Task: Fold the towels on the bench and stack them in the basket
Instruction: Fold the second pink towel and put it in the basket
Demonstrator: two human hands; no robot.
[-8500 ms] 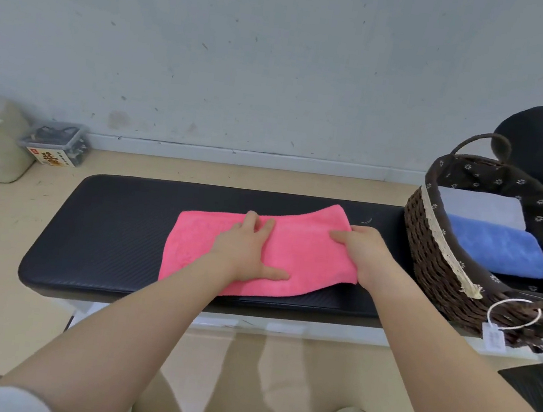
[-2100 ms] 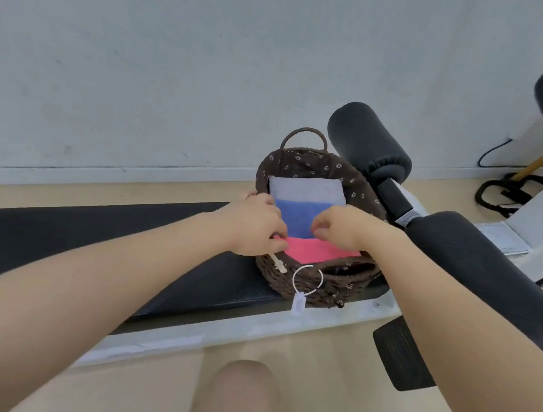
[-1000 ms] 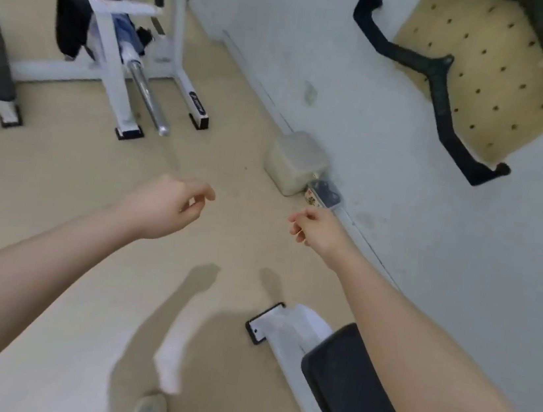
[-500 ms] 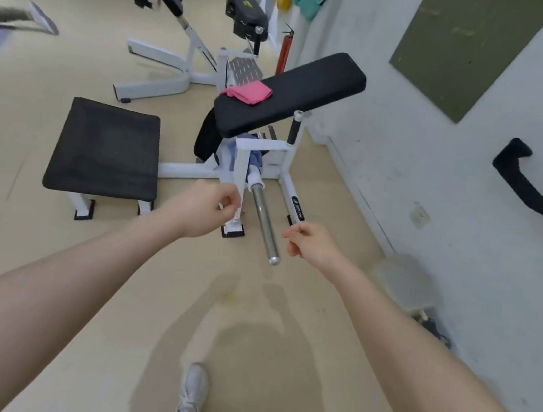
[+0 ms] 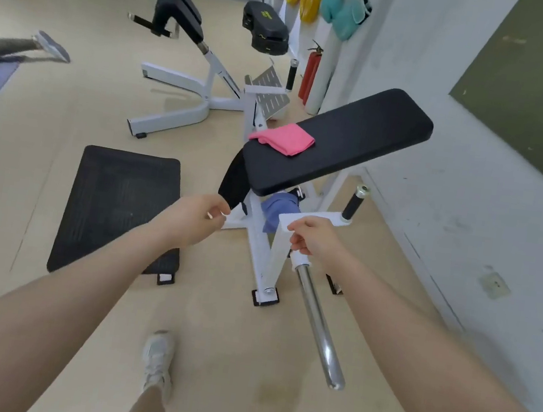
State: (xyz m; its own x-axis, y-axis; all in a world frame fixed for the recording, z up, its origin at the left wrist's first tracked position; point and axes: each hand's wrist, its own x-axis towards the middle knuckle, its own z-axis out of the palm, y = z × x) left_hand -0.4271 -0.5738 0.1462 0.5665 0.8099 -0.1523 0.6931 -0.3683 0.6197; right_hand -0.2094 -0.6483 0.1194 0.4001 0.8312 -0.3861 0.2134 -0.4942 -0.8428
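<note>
A crumpled pink terry towel [image 5: 284,138] lies on the lower end of the sloped black padded bench [image 5: 341,139], our chosen landmark; it is unfolded and nothing touches it. Below the bench pad, a bluish-purple cloth [image 5: 278,208] hangs bunched on the white steel frame [image 5: 270,257]. The basket is not in view. Our left hand [image 5: 192,219] and right hand [image 5: 314,237] hover in front of the bench, well short of the pink towel, each with fingers loosely curled and holding nothing. A chrome bar [image 5: 317,319] projects from the frame toward us, under the right forearm. To the left of the bench a flat black rubber mat [image 5: 118,206] lies on the floor. We judge the step in hand to be reaching for the pink towel. Risks: the towel may slide off the tilted pad when tugged, and the right arm may strike the bar.
</note>
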